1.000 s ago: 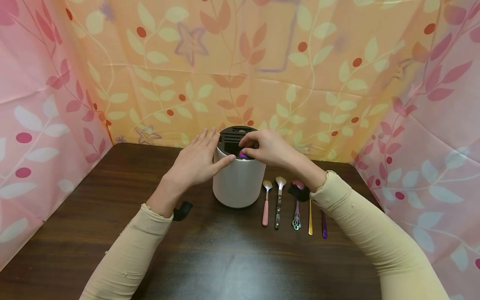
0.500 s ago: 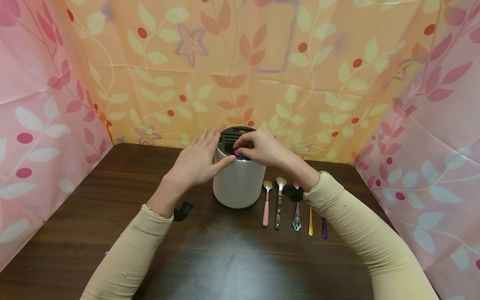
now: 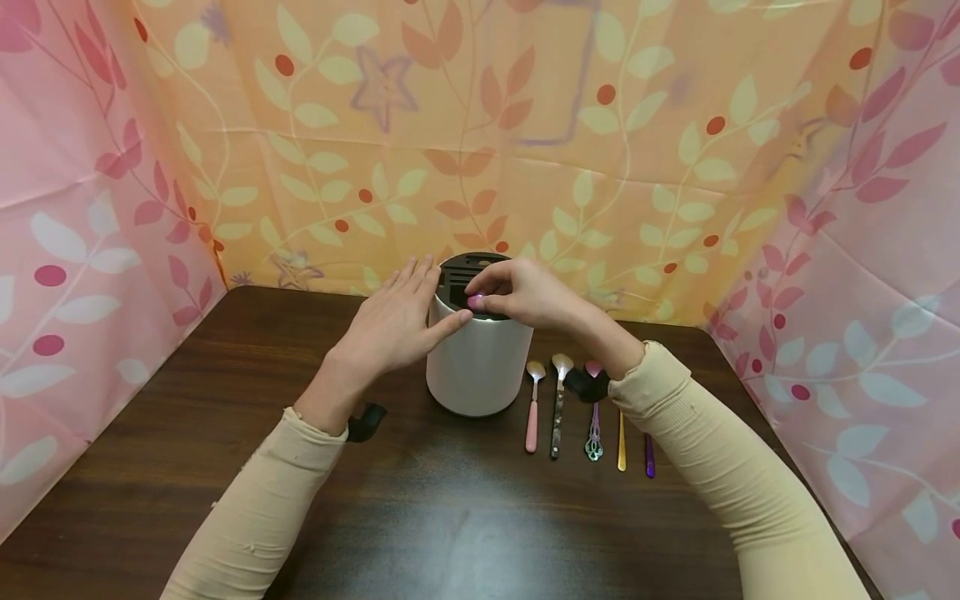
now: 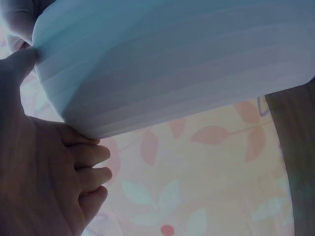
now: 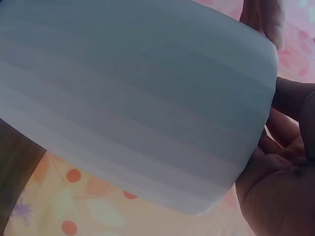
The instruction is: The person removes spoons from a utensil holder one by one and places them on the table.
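A white cylindrical utensil holder (image 3: 477, 367) with a black slotted insert (image 3: 467, 271) in its top stands upright on the table. At its left rim rests my left hand (image 3: 397, 317), its fingers straight and its thumb across the front edge. My right hand (image 3: 528, 292) is over the right side of the opening. Between its thumb and forefinger it pinches a spoon (image 3: 476, 302), of which only a shiny purple-pink rounded end shows. The rest is hidden in the holder. Both wrist views are mostly filled by the holder's white wall (image 4: 172, 64).
To the right of the holder several spoons lie in a row, among them a pink-handled spoon (image 3: 532, 417), a dark-handled spoon (image 3: 557, 408) and an ornate purple one (image 3: 593, 433). My right forearm partly covers the row. Patterned cloth (image 3: 480, 125) surrounds the dark wooden table (image 3: 225, 375).
My right hand has shifted slightly left over the opening. More of the purple-pink end shows at its fingertips now. The left hand and the holder stay where they were.
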`<state>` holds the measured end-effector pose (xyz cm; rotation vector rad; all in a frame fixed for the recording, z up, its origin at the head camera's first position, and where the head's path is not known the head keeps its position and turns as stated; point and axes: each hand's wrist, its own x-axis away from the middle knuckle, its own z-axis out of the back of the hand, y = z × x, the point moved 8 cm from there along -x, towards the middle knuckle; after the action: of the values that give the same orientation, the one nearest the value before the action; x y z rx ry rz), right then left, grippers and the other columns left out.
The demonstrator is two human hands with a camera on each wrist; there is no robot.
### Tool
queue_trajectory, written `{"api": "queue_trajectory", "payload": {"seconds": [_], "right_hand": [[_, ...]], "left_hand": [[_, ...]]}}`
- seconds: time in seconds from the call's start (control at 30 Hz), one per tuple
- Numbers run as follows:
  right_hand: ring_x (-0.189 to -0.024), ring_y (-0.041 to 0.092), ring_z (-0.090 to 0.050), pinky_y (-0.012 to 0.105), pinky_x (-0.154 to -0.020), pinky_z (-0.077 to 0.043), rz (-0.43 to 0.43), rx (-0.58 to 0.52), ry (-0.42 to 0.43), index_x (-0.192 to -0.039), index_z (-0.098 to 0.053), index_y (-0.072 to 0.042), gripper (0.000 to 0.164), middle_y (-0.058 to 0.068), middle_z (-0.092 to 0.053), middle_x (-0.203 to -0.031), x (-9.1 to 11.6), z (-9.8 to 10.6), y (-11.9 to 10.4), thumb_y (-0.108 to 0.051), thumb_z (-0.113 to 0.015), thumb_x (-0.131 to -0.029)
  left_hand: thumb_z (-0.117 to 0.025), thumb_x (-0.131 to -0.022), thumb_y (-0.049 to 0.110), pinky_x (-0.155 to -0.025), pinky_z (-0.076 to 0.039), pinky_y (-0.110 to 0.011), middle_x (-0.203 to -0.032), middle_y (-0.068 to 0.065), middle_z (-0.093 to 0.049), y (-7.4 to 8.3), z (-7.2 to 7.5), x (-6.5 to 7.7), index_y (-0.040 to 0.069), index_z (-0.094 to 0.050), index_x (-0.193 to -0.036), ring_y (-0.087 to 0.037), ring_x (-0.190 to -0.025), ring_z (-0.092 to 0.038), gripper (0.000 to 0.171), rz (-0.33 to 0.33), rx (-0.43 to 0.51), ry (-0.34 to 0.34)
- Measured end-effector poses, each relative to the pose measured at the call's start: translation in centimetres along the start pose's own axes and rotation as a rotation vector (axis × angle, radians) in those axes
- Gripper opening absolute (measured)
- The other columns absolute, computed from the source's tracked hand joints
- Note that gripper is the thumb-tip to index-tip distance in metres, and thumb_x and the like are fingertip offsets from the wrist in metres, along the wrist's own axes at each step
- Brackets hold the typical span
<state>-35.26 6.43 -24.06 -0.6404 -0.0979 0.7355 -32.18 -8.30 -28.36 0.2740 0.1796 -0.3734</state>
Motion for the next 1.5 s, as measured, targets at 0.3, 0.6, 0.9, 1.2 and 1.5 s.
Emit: {"api": "queue_trajectory", "payload": {"seconds": [0.3, 0.6, 0.9, 1.2, 1.5], "right_hand": [[-0.093, 0.019, -0.073, 0.033, -0.082, -0.06, -0.02, -0.162, 0.091, -0.115, -0.077, -0.005, 0.021, 0.007, -0.076, -0.111, 0.4, 0.4, 0.3, -0.018, -0.075, -0.098], [-0.095, 0.027, -0.072, 0.035, -0.078, -0.064, -0.055, -0.386, 0.181, -0.121, -0.071, 0.005, 0.023, 0.018, -0.069, -0.12, 1.0, 0.8, 0.8, -0.007, -0.066, -0.102], [-0.092, 0.023, -0.072, 0.037, -0.076, -0.064, -0.016, -0.535, 0.282, -0.124, -0.067, 0.011, 0.026, 0.023, -0.066, -0.132, 1.8, 1.9, 1.1, -0.004, -0.064, -0.103], [-0.084, 0.017, -0.074, 0.032, -0.074, -0.064, 0.021, -0.597, 0.391, -0.126, -0.065, 0.014, 0.03, 0.022, -0.068, -0.121, 2.6, 3.7, 1.3, -0.006, -0.064, -0.104], [-0.085, 0.016, -0.073, 0.031, -0.073, -0.064, 0.06, -0.704, 0.51, -0.124, -0.063, 0.018, 0.03, 0.009, -0.068, -0.108, 3.6, 6.3, 1.2, -0.001, -0.064, -0.102]], "left_hand": [[-0.035, -0.099, 0.078, -0.13, -0.01, -0.049, -0.173, -0.016, -0.012, 0.0, 0.0, -0.1, 0.0, -0.021, -0.165, -0.035, -0.16, -0.007, 0.103, -0.002, -0.007, 0.0], [-0.034, -0.098, 0.079, -0.13, -0.009, -0.049, -0.173, -0.016, -0.012, -0.2, -0.1, 0.0, 0.001, -0.02, -0.165, -0.034, -0.161, -0.007, 0.104, 0.002, -0.002, -0.005], [-0.033, -0.099, 0.079, -0.129, -0.011, -0.051, -0.173, -0.017, -0.013, -0.3, 0.0, -0.1, 0.0, -0.021, -0.165, -0.035, -0.16, -0.008, 0.103, -0.003, -0.005, 0.002], [-0.034, -0.099, 0.079, -0.129, -0.01, -0.05, -0.173, -0.017, -0.013, -0.4, 0.0, -0.1, 0.001, -0.021, -0.165, -0.034, -0.16, -0.007, 0.104, -0.001, 0.008, 0.005], [-0.034, -0.099, 0.079, -0.129, -0.011, -0.051, -0.173, -0.017, -0.013, -0.5, 0.0, -0.1, 0.001, -0.021, -0.165, -0.035, -0.16, -0.008, 0.104, 0.0, -0.002, 0.006]]}}
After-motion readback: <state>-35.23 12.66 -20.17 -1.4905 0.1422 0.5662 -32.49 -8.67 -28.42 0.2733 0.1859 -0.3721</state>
